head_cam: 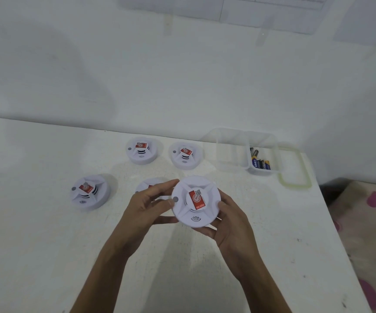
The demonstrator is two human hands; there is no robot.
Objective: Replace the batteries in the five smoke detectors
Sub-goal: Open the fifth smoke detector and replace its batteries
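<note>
Both hands hold one white smoke detector (195,212) with a red label above the table, face up. My left hand (146,206) grips its left rim with thumb and fingers; my right hand (227,220) cups its right side and underside. Another detector (145,185) lies partly hidden behind my left hand. Three more rest on the table: one at the left (90,192), two at the back (141,150) (186,155). Several batteries (260,161) lie in the right compartment of a clear container (232,163).
The white table (47,233) meets a white wall at the back. The container's lid (295,170) with a greenish seal lies under and right of it. The table's right edge runs down beside a patterned floor covering (367,222).
</note>
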